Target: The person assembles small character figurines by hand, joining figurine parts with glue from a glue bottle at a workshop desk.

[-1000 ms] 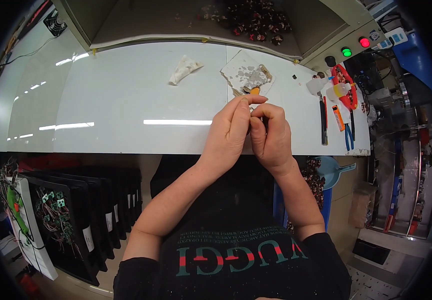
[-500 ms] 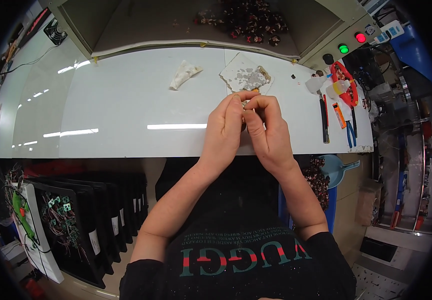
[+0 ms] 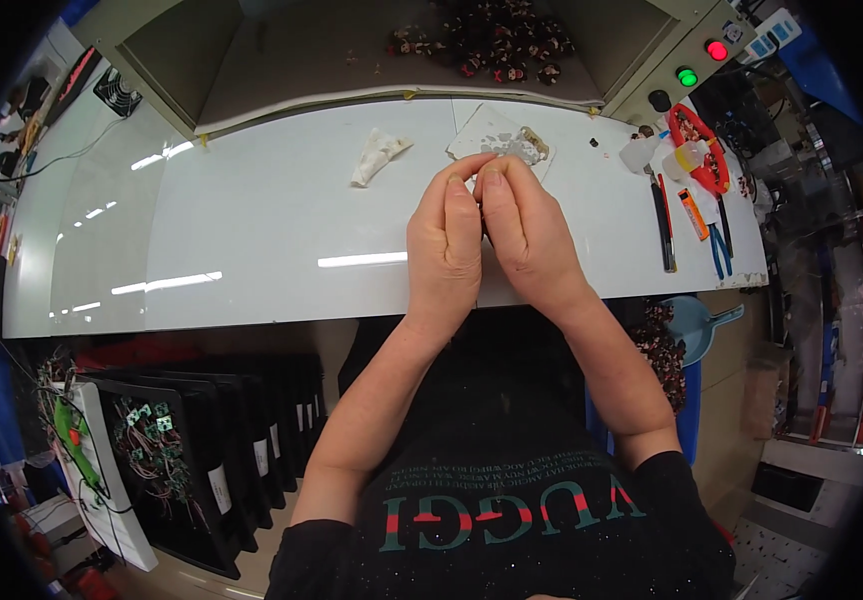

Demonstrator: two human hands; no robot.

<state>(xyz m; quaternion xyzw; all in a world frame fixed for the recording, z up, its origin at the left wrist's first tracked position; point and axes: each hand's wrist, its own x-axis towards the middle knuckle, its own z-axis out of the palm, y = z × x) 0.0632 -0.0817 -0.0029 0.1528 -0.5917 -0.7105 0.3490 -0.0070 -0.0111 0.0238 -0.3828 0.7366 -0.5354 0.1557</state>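
Over the near edge of the white sheet [image 3: 474,126], I have the left hand [image 3: 446,235] and right hand [image 3: 526,225] close together, index fingers seeming to meet at the tips, thumbs side by side. Both are curled rather than spread; what they enclose is hidden, so I cannot tell how firmly either grips. Any small thing held there would sit between the fingers, on the sheet's near side. Covered that fully, I judge it light, best taken in a fingertip pinch; its stiffness, slipperiness and fragility I can't read. The sheet, flecked grey, looks thin; I'd hold it by a bare edge. Left of the sheet lies a crumpled white cloth [image 3: 380,157], probably soft. Beyond the sheet, small dark pieces [image 3: 512,42] are heaped inside the booth [image 3: 287,65].
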